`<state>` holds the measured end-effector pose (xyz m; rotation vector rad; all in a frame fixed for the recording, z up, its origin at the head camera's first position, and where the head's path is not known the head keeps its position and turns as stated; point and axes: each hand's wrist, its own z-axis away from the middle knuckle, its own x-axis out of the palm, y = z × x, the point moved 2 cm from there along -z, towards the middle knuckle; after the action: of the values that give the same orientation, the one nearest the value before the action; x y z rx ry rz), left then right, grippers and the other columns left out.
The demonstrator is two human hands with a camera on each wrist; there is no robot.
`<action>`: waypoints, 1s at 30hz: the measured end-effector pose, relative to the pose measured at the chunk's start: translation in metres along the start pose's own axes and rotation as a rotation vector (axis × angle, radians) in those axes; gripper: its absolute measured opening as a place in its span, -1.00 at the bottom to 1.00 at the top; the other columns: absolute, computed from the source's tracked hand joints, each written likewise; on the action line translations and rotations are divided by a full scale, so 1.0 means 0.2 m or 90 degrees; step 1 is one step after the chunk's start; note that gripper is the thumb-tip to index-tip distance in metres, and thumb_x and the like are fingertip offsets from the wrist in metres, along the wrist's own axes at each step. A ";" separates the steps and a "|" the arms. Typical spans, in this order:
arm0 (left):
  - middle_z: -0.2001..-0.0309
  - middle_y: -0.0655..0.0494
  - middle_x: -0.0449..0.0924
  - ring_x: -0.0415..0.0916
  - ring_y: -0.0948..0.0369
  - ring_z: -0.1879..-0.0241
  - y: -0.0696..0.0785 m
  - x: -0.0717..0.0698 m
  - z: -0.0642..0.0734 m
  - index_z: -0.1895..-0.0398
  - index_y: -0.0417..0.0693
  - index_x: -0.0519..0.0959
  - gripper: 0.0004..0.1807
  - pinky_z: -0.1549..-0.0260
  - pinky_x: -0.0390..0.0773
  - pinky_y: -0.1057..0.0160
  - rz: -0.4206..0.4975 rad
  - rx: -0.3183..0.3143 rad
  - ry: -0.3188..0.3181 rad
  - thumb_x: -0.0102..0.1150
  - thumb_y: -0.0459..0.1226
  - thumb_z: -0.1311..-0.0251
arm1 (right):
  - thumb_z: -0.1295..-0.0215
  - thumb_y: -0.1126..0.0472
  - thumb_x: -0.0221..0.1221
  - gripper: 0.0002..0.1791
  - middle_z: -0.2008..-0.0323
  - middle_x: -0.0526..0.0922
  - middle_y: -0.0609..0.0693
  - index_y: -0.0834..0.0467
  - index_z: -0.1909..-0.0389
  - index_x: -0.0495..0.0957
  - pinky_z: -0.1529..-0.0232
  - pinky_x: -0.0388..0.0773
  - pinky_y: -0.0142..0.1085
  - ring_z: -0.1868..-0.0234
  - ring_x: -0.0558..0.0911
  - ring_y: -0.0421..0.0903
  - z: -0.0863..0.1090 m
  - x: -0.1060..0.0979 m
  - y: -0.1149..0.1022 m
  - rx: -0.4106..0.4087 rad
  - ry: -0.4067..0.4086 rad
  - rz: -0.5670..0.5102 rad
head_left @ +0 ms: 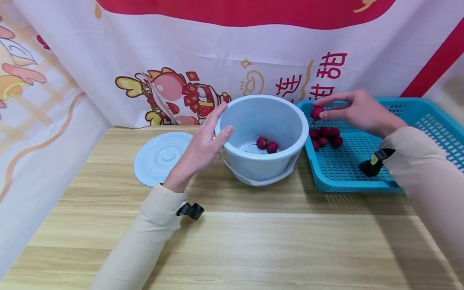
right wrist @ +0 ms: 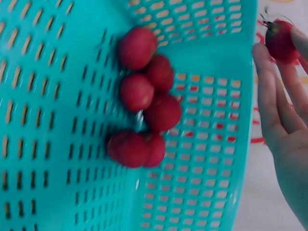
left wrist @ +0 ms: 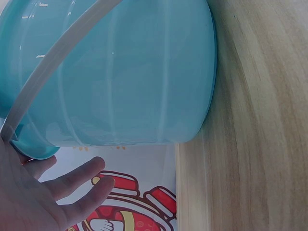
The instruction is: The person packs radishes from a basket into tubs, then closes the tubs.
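In the head view, my right hand (head_left: pixel 353 110) pinches a small red radish (head_left: pixel 317 112) over the left edge of the teal basket (head_left: pixel 357 186). Thin roots and a stub of stem stick out from this radish (right wrist: pixel 280 42) in the right wrist view. Several more radishes (head_left: pixel 324 135) lie bunched at the basket's left end. My left hand (head_left: pixel 203 147) rests against the left rim of a light blue bucket (head_left: pixel 261 164), its fingers fairly straight and spread in the left wrist view. Two radishes (head_left: pixel 266 145) sit on the bucket's floor.
A round light blue lid (head_left: pixel 163 155) lies on the wooden table (head_left: pixel 253 249) left of the bucket. The bucket's handle (head_left: pixel 259 182) hangs down its front. Behind everything hangs a printed white cloth (head_left: pixel 203 44).
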<state>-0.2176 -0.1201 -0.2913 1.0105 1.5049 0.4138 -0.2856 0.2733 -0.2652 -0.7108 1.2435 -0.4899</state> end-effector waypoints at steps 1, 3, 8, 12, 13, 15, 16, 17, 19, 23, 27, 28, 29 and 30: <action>-0.76 0.26 -0.08 0.04 0.03 -0.70 0.00 0.00 0.00 -0.75 0.33 0.00 -0.21 -0.48 0.40 -0.31 0.000 0.000 0.000 -0.10 0.16 -0.53 | -0.34 -0.27 0.34 -0.25 -0.60 0.33 0.10 -0.26 -0.53 0.44 -0.39 0.47 0.41 -0.54 0.35 0.28 0.00 0.00 -0.01 -0.002 0.011 -0.008; -0.75 0.26 -0.07 0.04 0.03 -0.70 0.00 0.01 0.00 -0.74 0.34 0.00 -0.21 -0.48 0.40 -0.31 0.001 -0.001 -0.002 -0.10 0.17 -0.53 | -0.34 -0.30 0.32 -0.26 -0.60 0.34 0.08 -0.29 -0.52 0.45 -0.40 0.45 0.41 -0.55 0.35 0.27 0.01 0.00 -0.05 -0.009 0.033 -0.017; -0.75 0.26 -0.08 0.07 0.02 -0.69 -0.01 0.01 -0.01 -0.75 0.34 -0.01 -0.21 -0.46 0.43 -0.30 0.000 -0.004 -0.002 -0.10 0.17 -0.53 | -0.39 -0.28 0.29 -0.32 -0.55 0.45 0.01 -0.29 -0.50 0.48 -0.37 0.61 0.16 -0.53 0.39 0.21 0.01 0.01 -0.13 -0.049 0.080 -0.021; -0.76 0.26 -0.08 0.08 0.01 -0.69 -0.01 0.01 -0.01 -0.75 0.33 -0.01 -0.20 -0.45 0.45 -0.30 -0.002 -0.003 -0.001 -0.10 0.17 -0.53 | -0.41 -0.25 0.28 -0.36 -0.51 0.50 -0.04 -0.26 -0.48 0.51 -0.40 0.60 0.10 -0.52 0.43 0.14 0.02 0.03 -0.20 -0.081 0.103 -0.040; -0.76 0.25 -0.08 0.08 0.01 -0.69 -0.01 0.00 -0.01 -0.75 0.33 -0.01 -0.20 -0.45 0.45 -0.30 -0.003 -0.004 0.000 -0.10 0.17 -0.53 | -0.41 -0.25 0.29 -0.37 -0.51 0.51 -0.05 -0.25 -0.47 0.52 -0.42 0.58 0.11 -0.52 0.45 0.11 0.02 0.04 -0.22 -0.089 0.109 -0.047; -0.76 0.25 -0.08 0.07 0.02 -0.69 -0.01 0.00 -0.01 -0.75 0.32 -0.01 -0.20 -0.45 0.46 -0.29 -0.002 -0.004 0.000 -0.11 0.17 -0.53 | -0.41 -0.24 0.30 -0.38 -0.49 0.54 -0.06 -0.23 -0.45 0.54 -0.48 0.50 0.19 -0.50 0.50 0.07 0.02 0.05 -0.27 -0.106 0.115 -0.063; -0.76 0.25 -0.08 0.06 0.02 -0.69 -0.01 0.00 -0.01 -0.75 0.32 -0.01 -0.20 -0.45 0.46 -0.29 -0.001 -0.003 0.000 -0.11 0.17 -0.53 | -0.41 -0.22 0.31 -0.39 -0.48 0.55 -0.06 -0.22 -0.44 0.55 -0.49 0.49 0.17 -0.47 0.53 0.05 0.02 0.06 -0.29 -0.114 0.117 -0.072; -0.76 0.25 -0.09 0.06 0.02 -0.70 -0.01 0.00 -0.01 -0.75 0.32 -0.01 -0.20 -0.45 0.45 -0.29 -0.001 -0.002 0.000 -0.10 0.17 -0.53 | -0.40 -0.21 0.32 -0.39 -0.46 0.56 -0.06 -0.21 -0.43 0.56 -0.51 0.48 0.16 -0.45 0.56 0.03 0.02 0.07 -0.31 -0.122 0.118 -0.081; -0.76 0.24 -0.09 0.05 0.01 -0.70 -0.01 0.00 -0.01 -0.75 0.32 -0.02 -0.20 -0.45 0.46 -0.28 0.002 0.001 0.000 -0.10 0.17 -0.53 | -0.39 -0.18 0.34 -0.41 -0.43 0.60 -0.06 -0.19 -0.41 0.59 -0.51 0.50 0.07 -0.41 0.62 -0.02 0.02 0.09 -0.35 -0.138 0.117 -0.094; -0.76 0.25 -0.09 0.05 0.01 -0.70 -0.01 -0.01 -0.02 -0.75 0.32 -0.01 -0.20 -0.44 0.47 -0.29 0.005 0.002 0.002 -0.10 0.17 -0.53 | -0.39 -0.12 0.36 -0.45 -0.36 0.65 -0.02 -0.16 -0.37 0.63 -0.41 0.60 -0.13 -0.29 0.71 -0.10 0.01 0.14 -0.43 -0.175 0.116 -0.095; -0.76 0.25 -0.08 0.04 0.02 -0.70 -0.01 0.00 -0.02 -0.75 0.32 0.00 -0.20 -0.44 0.47 -0.29 0.004 -0.002 0.002 -0.10 0.18 -0.52 | -0.40 -0.04 0.38 -0.48 -0.32 0.66 0.02 -0.09 -0.35 0.65 -0.28 0.67 -0.26 -0.17 0.78 -0.12 0.01 0.21 -0.48 -0.214 0.095 -0.090; -0.76 0.25 -0.08 0.04 0.02 -0.70 -0.01 0.00 -0.02 -0.75 0.33 0.00 -0.20 -0.44 0.47 -0.29 0.004 -0.003 0.002 -0.10 0.18 -0.52 | -0.41 -0.02 0.38 -0.50 -0.29 0.67 0.03 -0.07 -0.34 0.66 -0.26 0.69 -0.28 -0.14 0.79 -0.13 0.01 0.23 -0.49 -0.222 0.087 -0.087; -0.76 0.25 -0.08 0.05 0.02 -0.70 -0.01 0.00 -0.02 -0.75 0.32 0.00 -0.20 -0.44 0.47 -0.28 0.004 -0.002 0.002 -0.10 0.18 -0.52 | -0.41 0.00 0.37 -0.51 -0.26 0.68 0.03 -0.06 -0.34 0.66 -0.23 0.70 -0.29 -0.11 0.80 -0.12 0.00 0.24 -0.50 -0.229 0.080 -0.078; -0.76 0.26 -0.08 0.05 0.02 -0.70 -0.01 0.00 -0.01 -0.75 0.33 0.00 -0.20 -0.44 0.48 -0.28 0.004 -0.002 0.002 -0.10 0.18 -0.52 | -0.42 0.03 0.37 -0.52 -0.23 0.71 0.04 -0.03 -0.33 0.67 -0.21 0.71 -0.32 -0.09 0.81 -0.09 0.00 0.26 -0.51 -0.243 0.076 -0.067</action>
<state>-0.2213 -0.1204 -0.2930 1.0133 1.5041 0.4219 -0.2673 0.1668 -0.2269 -1.0869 1.4345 -0.3878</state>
